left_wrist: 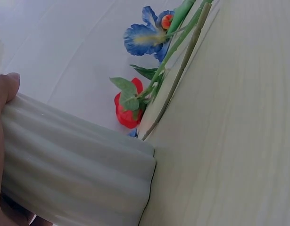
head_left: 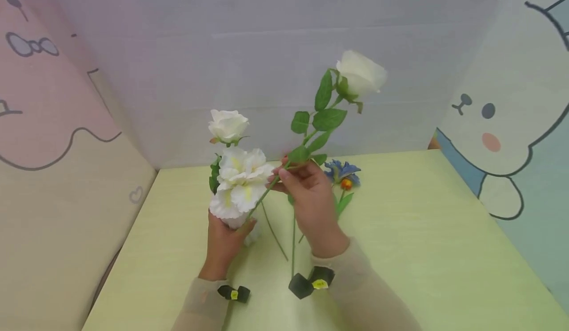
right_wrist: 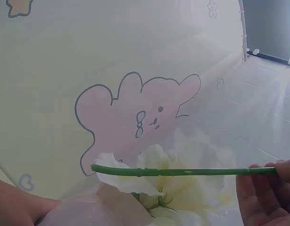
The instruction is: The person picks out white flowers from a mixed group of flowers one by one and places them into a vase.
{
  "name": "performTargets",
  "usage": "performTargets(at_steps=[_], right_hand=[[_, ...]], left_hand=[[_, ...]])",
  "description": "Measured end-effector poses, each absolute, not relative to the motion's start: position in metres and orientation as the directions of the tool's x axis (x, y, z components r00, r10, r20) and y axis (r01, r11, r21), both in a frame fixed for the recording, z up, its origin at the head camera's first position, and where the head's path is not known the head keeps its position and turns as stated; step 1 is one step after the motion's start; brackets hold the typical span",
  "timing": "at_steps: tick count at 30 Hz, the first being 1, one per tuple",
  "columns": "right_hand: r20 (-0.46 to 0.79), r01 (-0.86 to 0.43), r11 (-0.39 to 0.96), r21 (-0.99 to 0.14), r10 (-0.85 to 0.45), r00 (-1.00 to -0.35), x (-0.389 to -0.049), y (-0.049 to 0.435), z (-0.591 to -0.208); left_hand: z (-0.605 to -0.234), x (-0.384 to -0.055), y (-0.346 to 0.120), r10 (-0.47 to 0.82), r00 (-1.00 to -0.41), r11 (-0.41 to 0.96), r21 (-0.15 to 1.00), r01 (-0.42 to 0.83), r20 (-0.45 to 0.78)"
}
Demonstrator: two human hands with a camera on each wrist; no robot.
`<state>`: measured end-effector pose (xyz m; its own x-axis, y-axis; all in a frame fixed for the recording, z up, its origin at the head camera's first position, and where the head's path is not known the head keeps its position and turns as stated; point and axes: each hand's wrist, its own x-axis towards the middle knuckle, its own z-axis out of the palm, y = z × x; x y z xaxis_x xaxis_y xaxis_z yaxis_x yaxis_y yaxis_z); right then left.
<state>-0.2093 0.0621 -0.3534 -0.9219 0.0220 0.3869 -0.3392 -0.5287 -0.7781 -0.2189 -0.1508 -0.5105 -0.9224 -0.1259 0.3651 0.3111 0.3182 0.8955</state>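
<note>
My right hand (head_left: 313, 202) pinches the green stem of a white rose (head_left: 362, 74) between thumb and fingers. The stem slants down to the left, and its bare lower end passes in front of a white ruffled flower (head_left: 240, 183). With my left hand (head_left: 224, 244) I grip a white ribbed vase (left_wrist: 78, 165) near its top; in the left wrist view its base meets the tabletop. Out of the vase rise the ruffled flower and a smaller white rose (head_left: 227, 126). In the right wrist view the held stem (right_wrist: 182, 172) crosses over the ruffled petals. Blooms hide the vase mouth in the head view.
On the pale yellow table (head_left: 422, 252) behind my right hand lie a blue iris (head_left: 341, 171), a small orange flower (head_left: 346, 185) and a red flower (left_wrist: 127, 113). Loose stems (head_left: 273, 229) extend toward me. A light wall (head_left: 266, 74) closes off the back.
</note>
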Motion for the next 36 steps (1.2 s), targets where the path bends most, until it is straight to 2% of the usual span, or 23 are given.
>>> performTargets(at_steps=[6, 10, 17, 24, 27, 30, 36], right_hand=[[0.417, -0.360, -0.593, -0.721, 0.045, -0.908, -0.209, 0.056, -0.354], [0.415, -0.365, -0.611, -0.703, 0.065, -0.908, -0.209, 0.053, -0.355], [0.457, -0.439, -0.581, -0.685, 0.125, -0.880, -0.211, 0.047, -0.357], [0.567, -0.554, -0.465, -0.691, 0.126, -0.814, -0.207, 0.034, -0.354], [0.625, -0.601, -0.453, -0.659, 0.116, -0.772, -0.208, 0.028, -0.355], [0.663, -0.647, -0.385, -0.658, 0.110, -0.740, -0.208, 0.025, -0.356], [0.682, -0.691, -0.100, -0.716, 0.117, -0.722, -0.207, 0.026, -0.359]], left_hand=[[-0.507, -0.220, -0.150, -0.125, -0.929, 0.280, 0.911, 0.305, 0.349], [-0.490, -0.211, -0.145, -0.132, -0.935, 0.274, 0.918, 0.285, 0.330], [-0.471, -0.202, -0.139, -0.139, -0.942, 0.291, 0.922, 0.255, 0.305], [-0.478, -0.206, -0.141, -0.136, -0.941, 0.253, 0.929, 0.269, 0.309], [-0.489, -0.210, -0.144, -0.155, -0.947, 0.260, 0.936, 0.236, 0.282], [-0.503, -0.217, -0.149, -0.170, -0.949, 0.283, 0.936, 0.211, 0.266], [-0.512, -0.221, -0.153, -0.168, -0.947, 0.308, 0.928, 0.212, 0.272]])
